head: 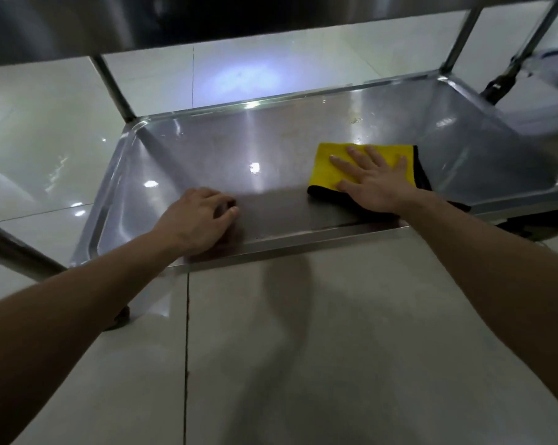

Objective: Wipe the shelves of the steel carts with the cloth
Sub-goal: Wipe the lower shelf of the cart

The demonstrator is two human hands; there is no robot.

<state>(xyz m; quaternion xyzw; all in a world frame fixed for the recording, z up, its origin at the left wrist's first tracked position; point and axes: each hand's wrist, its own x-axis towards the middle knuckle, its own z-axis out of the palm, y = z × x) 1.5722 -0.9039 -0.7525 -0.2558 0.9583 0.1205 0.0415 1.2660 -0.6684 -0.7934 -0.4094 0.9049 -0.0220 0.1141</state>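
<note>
Cloth [332,168], yellow with black edging, lies flat on the right part of the cart's lower shelf [207,162], close to the near rim, with bare steel between it and the right wall. Right hand [372,181] presses on it palm down, fingers straight and spread wide. Left hand [197,220] rests on the near rim left of centre, fingers curled; cannot tell if it grips. Open steel runs from the cloth to the raised left edge and the far rim. Upper shelf [78,24] overhangs the far side.

Right hand [372,181] flat on cloth [327,168], steel shelf [207,162]
</note>
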